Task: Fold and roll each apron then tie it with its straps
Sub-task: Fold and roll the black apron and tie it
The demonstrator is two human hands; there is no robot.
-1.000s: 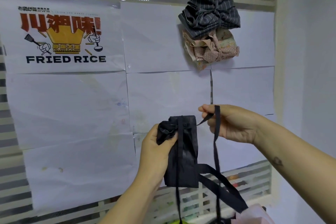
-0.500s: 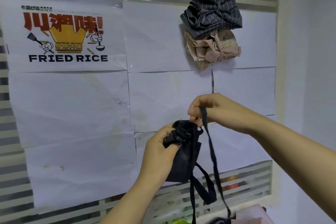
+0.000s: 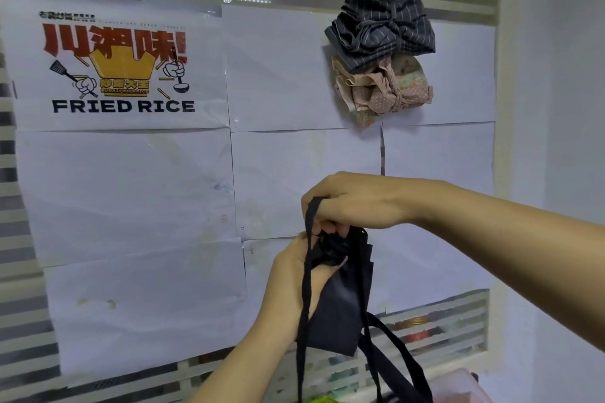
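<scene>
A rolled black apron (image 3: 340, 304) is held upright in mid-air before the wall. My left hand (image 3: 291, 285) grips the roll from the left side. My right hand (image 3: 353, 199) sits on top of the roll and pinches a black strap (image 3: 304, 288), which drapes over the left hand and hangs straight down. More black straps (image 3: 399, 360) loop down to the right of the roll. On the wall above hang two tied apron bundles: a dark striped one (image 3: 383, 33) and a beige patterned one (image 3: 386, 91) under it.
White paper sheets (image 3: 304, 180) and a "FRIED RICE" poster (image 3: 121, 69) cover the slatted wall. A white wall (image 3: 556, 141) stands on the right. A pale pink container edge (image 3: 458, 383) shows at the bottom right.
My right hand has carried the strap leftward from the right side, over the top of the roll. The strap now hangs down on the left, across my left hand.
</scene>
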